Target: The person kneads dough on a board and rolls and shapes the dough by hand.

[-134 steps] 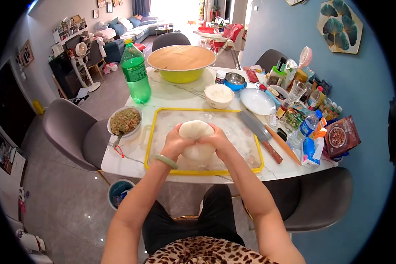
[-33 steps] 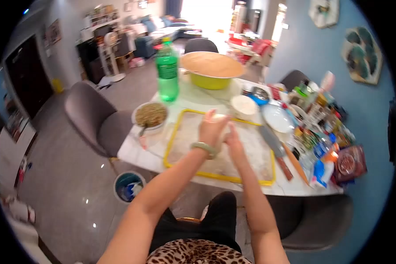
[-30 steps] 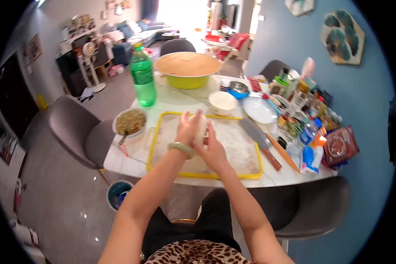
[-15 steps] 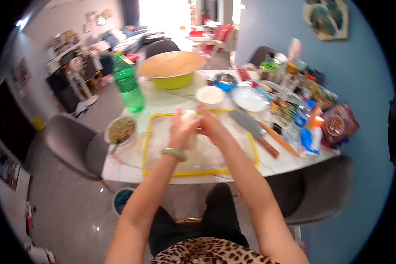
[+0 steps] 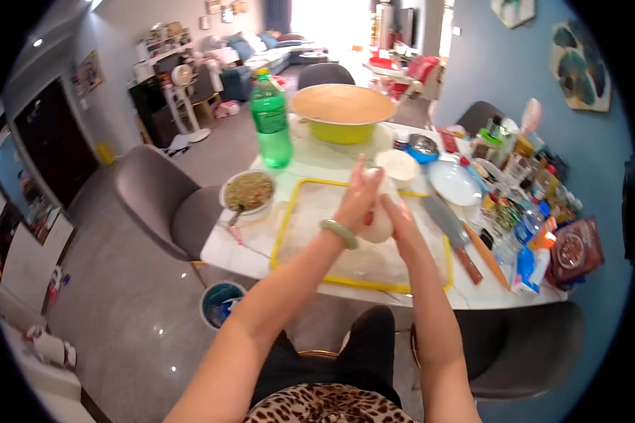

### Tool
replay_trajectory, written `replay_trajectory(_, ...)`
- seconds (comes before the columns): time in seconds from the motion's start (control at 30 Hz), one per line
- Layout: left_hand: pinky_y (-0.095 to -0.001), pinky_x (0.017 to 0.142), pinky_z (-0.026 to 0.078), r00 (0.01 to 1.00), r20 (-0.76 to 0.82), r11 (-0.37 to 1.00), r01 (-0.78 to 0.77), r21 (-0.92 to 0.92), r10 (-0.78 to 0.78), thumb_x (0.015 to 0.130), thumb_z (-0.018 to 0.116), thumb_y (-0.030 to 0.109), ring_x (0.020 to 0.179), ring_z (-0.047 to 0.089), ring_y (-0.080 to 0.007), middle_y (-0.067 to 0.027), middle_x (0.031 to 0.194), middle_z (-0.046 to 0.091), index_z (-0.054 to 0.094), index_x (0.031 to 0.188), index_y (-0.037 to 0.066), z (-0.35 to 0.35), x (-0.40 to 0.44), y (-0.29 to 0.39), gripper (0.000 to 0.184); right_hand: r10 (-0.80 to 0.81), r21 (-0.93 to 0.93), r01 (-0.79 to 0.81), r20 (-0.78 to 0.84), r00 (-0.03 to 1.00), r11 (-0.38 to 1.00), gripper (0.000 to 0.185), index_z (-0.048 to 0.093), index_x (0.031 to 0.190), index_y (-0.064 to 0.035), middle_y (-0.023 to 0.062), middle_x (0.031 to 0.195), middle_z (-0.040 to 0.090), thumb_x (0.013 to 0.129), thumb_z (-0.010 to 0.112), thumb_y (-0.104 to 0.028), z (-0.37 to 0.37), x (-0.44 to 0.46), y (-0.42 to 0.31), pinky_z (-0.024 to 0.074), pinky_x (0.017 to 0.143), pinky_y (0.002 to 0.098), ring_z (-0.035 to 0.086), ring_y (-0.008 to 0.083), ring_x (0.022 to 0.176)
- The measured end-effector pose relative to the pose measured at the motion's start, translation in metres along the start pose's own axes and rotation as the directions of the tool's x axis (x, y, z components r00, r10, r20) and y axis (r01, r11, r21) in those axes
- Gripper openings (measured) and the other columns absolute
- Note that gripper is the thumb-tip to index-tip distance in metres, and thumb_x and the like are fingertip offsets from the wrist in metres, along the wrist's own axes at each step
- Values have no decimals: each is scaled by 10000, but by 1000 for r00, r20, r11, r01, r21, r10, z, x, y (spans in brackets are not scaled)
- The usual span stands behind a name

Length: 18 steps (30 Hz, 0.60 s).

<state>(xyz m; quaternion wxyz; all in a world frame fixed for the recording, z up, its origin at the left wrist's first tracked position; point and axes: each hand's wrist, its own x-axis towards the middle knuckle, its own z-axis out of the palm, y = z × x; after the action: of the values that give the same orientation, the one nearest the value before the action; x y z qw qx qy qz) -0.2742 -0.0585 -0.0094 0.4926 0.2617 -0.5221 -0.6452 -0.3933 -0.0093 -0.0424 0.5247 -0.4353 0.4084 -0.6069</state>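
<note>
Between my palms, a lump of white dough (image 5: 379,229) is pressed, its lower end showing below the fingers. My left hand (image 5: 358,199) lies against it from the left, with a pale green bangle (image 5: 339,234) on the wrist. From the other side, my right hand (image 5: 402,220) is closed against the dough. Both hands are above a pale board with a yellow rim (image 5: 283,229), dusted whitish. A cleaver (image 5: 441,218) with a brown handle lies across its right edge, next to a tapered wooden rolling pin (image 5: 485,252).
A bowl of greenish-brown filling (image 5: 250,190) with a spoon stands left. Behind are a green bottle (image 5: 271,123), a yellow-green basin (image 5: 342,132) and a small white bowl (image 5: 397,166). Bottles and packets (image 5: 529,233) crowd the right. Chairs (image 5: 166,197) flank the table.
The dough appeared as a round lump above my hands; now a longer piece shows between the palms. My fingers are more upright. The view has swung left, shifting the table rightward.
</note>
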Motion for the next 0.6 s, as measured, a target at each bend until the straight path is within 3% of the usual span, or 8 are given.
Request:
replay_trajectory(0.07,-271,763,468,1000,23,983,0,182,-5,894,555,317,894,536,-150,-77,1040,537,213,1400,31,-1,-2,-1,675,-89,-80,99,119,989,992,518,486,1190,-53,56,1050,585,821,619,-391,-5,2,2,455,801,298,565,134,924)
replay_trajectory(0.13,-222,393,418,995,95,997,-48,58,43,934,452,358,471,447,-71,12,672,463,310,1386,198,-10,7,-9,500,-46,-127,57,86,995,990,447,560,1081,-75,21,891,628,853,547,-459,0,1,5,489,720,267,610,105,809)
replay_trajectory(0.2,-195,293,324,996,93,996,-21,90,13,923,419,448,392,368,-44,37,604,394,318,1383,227,-4,1,-3,520,52,-2,-53,278,959,999,440,590,1017,-68,31,831,636,875,507,-476,1,-3,-7,488,729,288,614,131,782)
replay_trajectory(0.33,-198,281,323,994,82,997,73,12,-73,907,403,511,436,455,-76,-16,717,548,296,1395,208,3,-5,8,584,3,148,-53,322,947,988,275,590,942,-61,39,818,619,826,634,-306,12,4,-8,490,620,270,603,141,687)
replay_trajectory(0.47,-263,540,506,979,129,984,169,-53,-161,920,372,506,710,619,-130,-99,1032,589,202,1425,196,-17,-2,-1,617,-53,147,38,101,993,988,267,614,907,-74,55,791,628,812,648,-321,22,14,-15,486,557,277,598,152,623)
replay_trajectory(0.5,-305,706,520,982,189,989,56,-134,-30,904,463,448,834,625,-183,-105,1088,514,77,1444,143,-14,-7,-4,730,-53,145,45,56,997,988,296,605,922,-77,56,791,629,821,633,-354,22,18,-17,483,545,279,600,154,622)
replay_trajectory(0.53,-305,706,520,983,183,990,51,-132,-27,904,463,448,834,625,-183,-105,1088,514,77,1444,143,-14,-7,-3,730,-54,146,44,63,997,988,296,605,922,-77,56,791,629,821,633,-354,20,23,-21,483,545,279,600,154,622)
replay_trajectory(0.6,-325,707,532,989,134,941,17,338,-66,852,586,354,849,624,-226,-116,1116,462,-49,1432,89,-15,-14,6,900,98,270,-126,116,988,954,399,574,961,-68,70,801,633,846,566,-450,10,33,-30,482,533,287,609,170,647)
